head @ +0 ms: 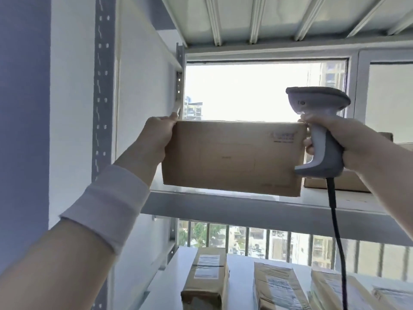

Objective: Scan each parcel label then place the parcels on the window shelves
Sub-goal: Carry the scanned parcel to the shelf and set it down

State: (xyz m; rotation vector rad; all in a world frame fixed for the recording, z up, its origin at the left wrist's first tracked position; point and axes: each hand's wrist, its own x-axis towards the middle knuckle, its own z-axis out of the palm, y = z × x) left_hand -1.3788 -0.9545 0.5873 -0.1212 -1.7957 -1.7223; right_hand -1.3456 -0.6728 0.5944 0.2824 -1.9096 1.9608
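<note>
A forearm in a white cuff [107, 204] reaches up from the lower left, and its left hand [156, 135] grips the left end of a brown cardboard parcel [232, 157], fingers curled over the top corner and the palm against the side. The parcel is held broadside, faintly printed face toward the camera, its lower edge just above the front lip of the upper shelf [245, 206]; whether it rests on the shelf cannot be told. The right hand [348, 142] has its fingers wrapped round the handle of a grey scanner [321, 130], head up, with one fingertip touching the parcel's upper right corner. A black cable [335, 231] hangs from the scanner's base across the shelf front. Behind the scanner a second box [335, 183] sits on the same shelf. On the lower shelf [241, 276] lie labelled parcels [205, 274] side by side. A bright window [245, 90] fills the back, a slotted upright post [101, 86] stands at left against a white wall, and a ribbed shelf underside [268, 16] spans overhead.
</note>
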